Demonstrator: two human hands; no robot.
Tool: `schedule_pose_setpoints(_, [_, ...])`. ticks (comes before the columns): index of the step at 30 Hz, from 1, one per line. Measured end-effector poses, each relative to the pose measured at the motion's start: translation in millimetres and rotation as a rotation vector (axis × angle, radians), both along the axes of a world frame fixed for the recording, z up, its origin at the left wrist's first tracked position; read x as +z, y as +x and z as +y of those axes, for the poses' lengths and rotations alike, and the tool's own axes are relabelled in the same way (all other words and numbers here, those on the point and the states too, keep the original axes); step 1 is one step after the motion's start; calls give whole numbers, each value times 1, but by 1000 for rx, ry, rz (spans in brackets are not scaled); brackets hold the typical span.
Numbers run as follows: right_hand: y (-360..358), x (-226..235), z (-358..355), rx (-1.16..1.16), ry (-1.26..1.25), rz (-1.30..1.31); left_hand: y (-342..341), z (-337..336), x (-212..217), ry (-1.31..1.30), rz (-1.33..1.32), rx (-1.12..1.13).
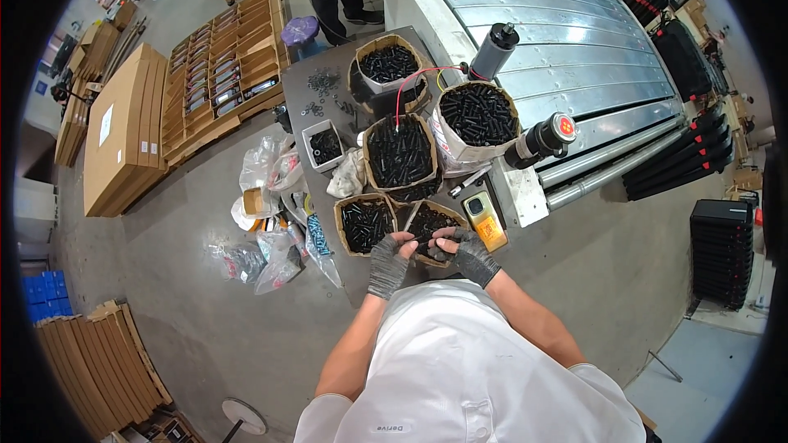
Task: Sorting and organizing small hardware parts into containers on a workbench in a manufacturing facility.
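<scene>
My left hand [389, 264], in a grey fingerless glove, is closed in a pinch above the front pair of cardboard boxes. Close beside it, my right hand [469, 255], gloved the same way, also has its fingers pinched together. Whatever small pieces the fingertips hold are too small to make out. Below the hands, black screw-like parts [365, 226] fill the front left box, and more dark parts [432, 218] lie in the front right one. Similar black parts [400, 153] fill a larger box just behind. A phone [486, 221] lies right of my right hand.
More black parts [478, 115] fill a bag-lined box behind right. Two dark cylindrical devices [496, 51] [542, 139] stand near the metal slatted conveyor [574, 25]. A small white bin [323, 146] and a crumpled white cloth [348, 172] sit left. Plastic bags [279, 258] lie beyond the table's left edge.
</scene>
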State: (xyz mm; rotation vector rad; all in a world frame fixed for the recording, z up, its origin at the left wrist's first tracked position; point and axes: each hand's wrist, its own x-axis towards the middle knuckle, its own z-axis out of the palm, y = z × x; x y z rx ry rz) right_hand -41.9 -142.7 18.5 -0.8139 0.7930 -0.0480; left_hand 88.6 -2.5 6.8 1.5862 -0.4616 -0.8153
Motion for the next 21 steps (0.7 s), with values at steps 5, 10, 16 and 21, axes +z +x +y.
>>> schedule_pose_setpoints(5, [0,-8,3,-36,-127,3,-3,-3,-3,-8,42,12])
schedule_pose_setpoints(10, [2,-5,7,-17,-19,25,-8,-4,-15,-17,131,28])
schedule_pose_setpoints(16, [7,4,17,37,-434,91,-10,-4,-27,-12,236,87])
schedule_pose_setpoints(21, [7,5,22,26,-423,56,-10,-5,-34,-24,266,126])
